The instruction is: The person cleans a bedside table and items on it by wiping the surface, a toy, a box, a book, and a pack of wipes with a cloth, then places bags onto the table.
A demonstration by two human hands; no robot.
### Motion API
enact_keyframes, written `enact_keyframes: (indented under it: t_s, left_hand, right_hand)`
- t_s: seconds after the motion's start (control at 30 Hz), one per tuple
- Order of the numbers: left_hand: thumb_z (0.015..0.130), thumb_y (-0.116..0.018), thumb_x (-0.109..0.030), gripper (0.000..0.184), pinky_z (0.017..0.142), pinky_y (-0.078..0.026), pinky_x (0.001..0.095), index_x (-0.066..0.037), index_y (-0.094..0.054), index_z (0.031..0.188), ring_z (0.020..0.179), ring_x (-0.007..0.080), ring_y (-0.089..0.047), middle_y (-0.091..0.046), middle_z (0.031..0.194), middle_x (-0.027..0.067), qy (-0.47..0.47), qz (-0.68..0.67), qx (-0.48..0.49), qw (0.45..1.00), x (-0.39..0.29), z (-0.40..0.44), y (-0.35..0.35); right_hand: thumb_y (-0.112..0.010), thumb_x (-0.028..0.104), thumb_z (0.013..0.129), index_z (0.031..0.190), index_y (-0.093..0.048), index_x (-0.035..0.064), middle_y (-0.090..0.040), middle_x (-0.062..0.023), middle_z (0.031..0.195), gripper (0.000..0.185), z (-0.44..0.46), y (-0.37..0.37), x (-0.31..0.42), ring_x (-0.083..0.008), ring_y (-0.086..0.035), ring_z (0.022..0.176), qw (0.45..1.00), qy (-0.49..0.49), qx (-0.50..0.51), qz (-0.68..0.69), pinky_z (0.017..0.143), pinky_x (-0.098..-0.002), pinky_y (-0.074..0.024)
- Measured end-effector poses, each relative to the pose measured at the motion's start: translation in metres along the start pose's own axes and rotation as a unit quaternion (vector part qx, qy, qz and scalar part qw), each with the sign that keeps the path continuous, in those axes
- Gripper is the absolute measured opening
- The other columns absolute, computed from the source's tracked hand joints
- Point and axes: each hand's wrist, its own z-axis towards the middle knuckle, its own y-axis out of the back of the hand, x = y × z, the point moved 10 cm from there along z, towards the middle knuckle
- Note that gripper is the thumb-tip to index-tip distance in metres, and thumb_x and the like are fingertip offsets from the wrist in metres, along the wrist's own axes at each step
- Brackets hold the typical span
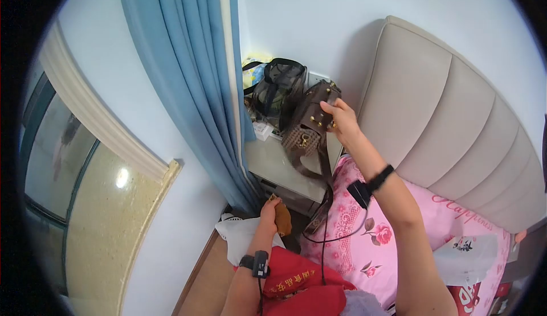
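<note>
My right hand (342, 117) is closed on the top of a brown handbag (307, 129) with gold fittings and a woven-pattern front. The bag is tilted above the nightstand (279, 159), and its brown strap (310, 173) hangs down toward the bed. Lower down, my left hand (270, 212) is wrapped round a mustard-brown cloth (283, 218), beside the nightstand's front. Behind the handbag, a see-through black-trimmed bag (279, 91) stands on the nightstand. A small white box (262, 130) sits at its foot.
A blue curtain (188, 77) hangs left of the nightstand. The padded grey headboard (421, 82) rises over a pink flowered bed (353, 225). A red cloth (302, 282) and a white bag (236, 239) are near my left arm. A cable (323, 247) runs between my wrists.
</note>
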Motion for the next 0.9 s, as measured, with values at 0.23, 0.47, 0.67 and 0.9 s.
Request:
enact_keyframes:
  t_s: [0.23, 0.47, 0.67, 0.9]
  left_hand:
    - [0.088, -0.066, -0.024, 0.021, 0.065, -0.052, 0.0445, -0.01, -0.059, 0.103, 0.077, 0.0275, -0.063, -0.064, 0.088, 0.0093, 0.006, 0.01, 0.021, 1.0, 0.014, 0.011, -0.001]
    - [0.087, -0.067, -0.025, 0.023, 0.069, -0.053, 0.0453, -0.01, -0.059, 0.103, 0.078, 0.0287, -0.063, -0.064, 0.088, 0.0094, 0.017, 0.025, 0.004, 1.0, 0.016, 0.01, -0.004]
    - [0.086, -0.068, -0.025, 0.025, 0.07, -0.053, 0.045, -0.01, -0.06, 0.104, 0.079, 0.0283, -0.064, -0.064, 0.089, 0.0094, 0.004, 0.023, -0.001, 1.0, 0.014, 0.012, 0.001]
    - [0.087, -0.068, -0.026, 0.024, 0.066, -0.053, 0.0447, -0.011, -0.06, 0.104, 0.077, 0.0279, -0.064, -0.065, 0.089, 0.0096, 0.022, 0.031, 0.013, 0.999, 0.019, 0.018, 0.002]
  right_hand:
    - [-0.068, 0.023, 0.092, 0.092, -0.058, 0.0152, -0.059, 0.0038, 0.092, 0.013, -0.1, 0.037, 0.021, -0.0158, -0.054, 0.093, 0.999, -0.042, 0.032, -0.002, 0.081, -0.0569, -0.0438]
    - [-0.07, 0.015, 0.09, 0.091, -0.058, 0.0125, -0.062, 0.0018, 0.087, 0.011, -0.101, 0.058, -0.033, -0.015, -0.058, 0.081, 0.995, -0.099, -0.024, 0.001, 0.071, -0.0488, -0.0501]
    - [-0.071, 0.012, 0.089, 0.081, -0.055, 0.0127, -0.062, 0.0011, 0.082, 0.017, -0.068, 0.046, -0.041, -0.0148, -0.058, 0.076, 0.998, -0.027, -0.034, 0.036, 0.062, -0.0409, -0.0498]
    - [-0.075, 0.003, 0.079, 0.076, -0.051, 0.0021, -0.058, -0.0057, 0.072, 0.025, -0.012, 0.046, -0.034, -0.0177, -0.051, 0.065, 0.951, 0.139, -0.227, -0.158, 0.064, -0.0325, -0.0447]
